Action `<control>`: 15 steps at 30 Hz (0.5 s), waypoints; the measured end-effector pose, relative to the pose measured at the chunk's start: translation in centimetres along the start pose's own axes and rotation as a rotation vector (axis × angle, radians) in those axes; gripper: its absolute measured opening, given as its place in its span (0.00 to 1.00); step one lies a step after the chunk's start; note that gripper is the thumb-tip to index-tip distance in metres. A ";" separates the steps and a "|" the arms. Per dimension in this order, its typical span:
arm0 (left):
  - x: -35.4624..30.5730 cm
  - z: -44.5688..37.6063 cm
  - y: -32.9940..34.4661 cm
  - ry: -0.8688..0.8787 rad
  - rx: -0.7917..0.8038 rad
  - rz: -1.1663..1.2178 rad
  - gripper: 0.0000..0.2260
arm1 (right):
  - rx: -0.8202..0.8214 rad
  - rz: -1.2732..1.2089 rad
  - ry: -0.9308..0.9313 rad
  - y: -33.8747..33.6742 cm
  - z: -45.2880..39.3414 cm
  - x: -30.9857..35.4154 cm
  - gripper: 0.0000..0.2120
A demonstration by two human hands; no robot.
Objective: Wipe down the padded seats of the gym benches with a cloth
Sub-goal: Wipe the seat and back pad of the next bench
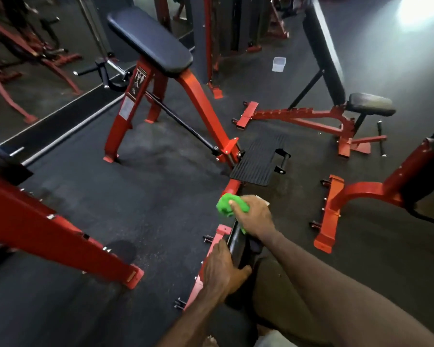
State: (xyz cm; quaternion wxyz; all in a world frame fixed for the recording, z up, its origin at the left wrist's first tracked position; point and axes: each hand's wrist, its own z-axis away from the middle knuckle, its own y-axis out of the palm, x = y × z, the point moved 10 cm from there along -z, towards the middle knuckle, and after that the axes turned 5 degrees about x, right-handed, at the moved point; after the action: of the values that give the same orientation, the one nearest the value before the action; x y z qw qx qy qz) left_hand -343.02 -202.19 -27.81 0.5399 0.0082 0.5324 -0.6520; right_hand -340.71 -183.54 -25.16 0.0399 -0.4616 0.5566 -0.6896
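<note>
My right hand (252,215) grips a bunched green cloth (227,205) at the far end of a narrow black pad (237,245) seen edge-on just below me. My left hand (222,270) holds the near part of that pad, its thumb curled over the right side. The pad belongs to a red-framed bench (214,242). A long black padded seat (149,40) sits on a red frame at the upper left. An incline bench at the upper right has a black back pad (322,48) and a small seat pad (371,105).
Dark rubber flooring (148,201) runs between the machines. A black ribbed footplate (258,159) lies ahead of my hands. Red frame legs (60,231) cross at the left, another red base (330,214) stands at the right. A clear plastic container (278,63) sits on the floor.
</note>
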 end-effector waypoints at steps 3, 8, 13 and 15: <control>-0.8 -0.6 -0.1 -0.009 -0.002 0.050 0.35 | -0.058 0.066 -0.216 0.6 2.0 1.4 0.21; -1.2 -1.0 -0.1 -0.085 -0.058 0.064 0.29 | 0.123 -0.150 -0.110 -0.7 -1.8 -1.4 0.18; -1.3 -1.6 -0.3 -0.116 -0.087 0.026 0.29 | 0.252 -0.155 -0.071 -0.1 -2.0 -1.4 0.18; -1.8 -2.0 -0.4 -0.112 -0.119 0.046 0.30 | 0.250 -0.244 -0.245 -0.5 -0.8 -0.6 0.15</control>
State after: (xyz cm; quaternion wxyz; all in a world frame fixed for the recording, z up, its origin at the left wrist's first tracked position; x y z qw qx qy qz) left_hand -343.67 -199.60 -27.38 0.5831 -0.0479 0.5388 -0.6061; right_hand -340.72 -182.45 -25.08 0.0805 -0.5972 0.3978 -0.6918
